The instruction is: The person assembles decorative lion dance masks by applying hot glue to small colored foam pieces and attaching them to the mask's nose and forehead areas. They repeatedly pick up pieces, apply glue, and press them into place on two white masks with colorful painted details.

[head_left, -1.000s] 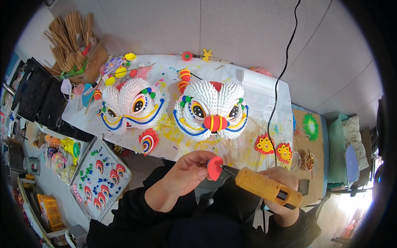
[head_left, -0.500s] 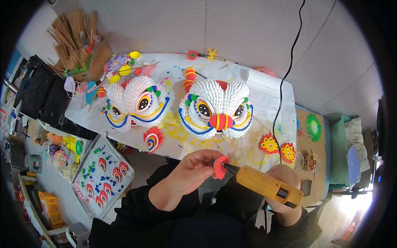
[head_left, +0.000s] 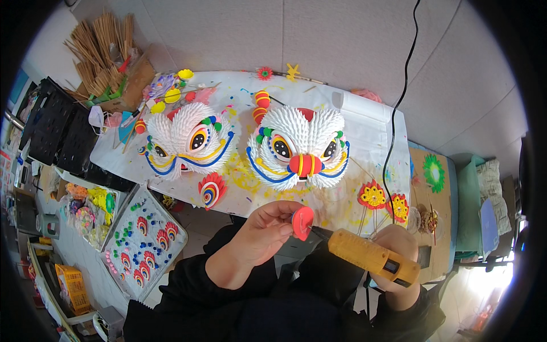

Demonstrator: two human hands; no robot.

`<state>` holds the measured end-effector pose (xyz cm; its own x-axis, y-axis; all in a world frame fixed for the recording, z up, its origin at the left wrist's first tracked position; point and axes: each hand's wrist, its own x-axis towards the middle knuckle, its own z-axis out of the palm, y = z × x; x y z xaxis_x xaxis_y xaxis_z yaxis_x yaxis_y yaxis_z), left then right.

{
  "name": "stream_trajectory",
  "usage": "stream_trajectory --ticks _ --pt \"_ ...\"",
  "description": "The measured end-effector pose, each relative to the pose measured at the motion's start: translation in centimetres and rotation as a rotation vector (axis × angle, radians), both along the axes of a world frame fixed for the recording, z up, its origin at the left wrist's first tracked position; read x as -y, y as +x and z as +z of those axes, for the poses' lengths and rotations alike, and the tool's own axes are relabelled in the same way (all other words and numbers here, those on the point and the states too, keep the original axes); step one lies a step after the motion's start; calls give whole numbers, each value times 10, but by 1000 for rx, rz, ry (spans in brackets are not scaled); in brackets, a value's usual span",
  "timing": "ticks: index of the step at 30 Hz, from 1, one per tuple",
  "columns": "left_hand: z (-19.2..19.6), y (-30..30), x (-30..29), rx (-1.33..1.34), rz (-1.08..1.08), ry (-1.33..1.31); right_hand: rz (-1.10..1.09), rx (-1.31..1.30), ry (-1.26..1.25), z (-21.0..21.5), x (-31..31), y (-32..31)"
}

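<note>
Between thumb and fingers, my left hand [head_left: 256,236] pinches a red foam-like ornament [head_left: 303,223], its flat red back facing up with a pale streak on it. My right hand [head_left: 397,242] is closed around a yellow glue gun [head_left: 364,254]; its dark nozzle points left, close by the ornament's right edge. Whether the tip touches it I cannot tell. Beyond my hands lie two white lion-head masks, the right one [head_left: 299,148] with a red nose and the left one [head_left: 191,142] without. A flame-edged eye-like ornament [head_left: 211,191] lies below the left mask.
A tray [head_left: 181,239] at left holds small beads and several flame-shaped ornaments. Two red-yellow flower pieces [head_left: 372,196] lie at the table's right. A black cable [head_left: 393,125] hangs across the right side. Bundled sticks [head_left: 102,51] stand in a box at the back left.
My left hand has tilted the ornament, so more of its flat red back shows, with a pale streak on it. The glue gun has shifted slightly right and down, its tip now by the ornament's edge.
</note>
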<state>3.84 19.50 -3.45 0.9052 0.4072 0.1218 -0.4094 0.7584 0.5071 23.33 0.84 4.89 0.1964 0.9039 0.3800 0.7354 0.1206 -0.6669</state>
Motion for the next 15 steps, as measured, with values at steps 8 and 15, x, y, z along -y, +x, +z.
stream_trajectory --ticks 8,15 --pt "0 -1 -1 54 -54 14 -10 -6 73 -2 -10 -6" --pt "-1 -2 -1 23 -43 33 -42 42 97 -5 -6 0"
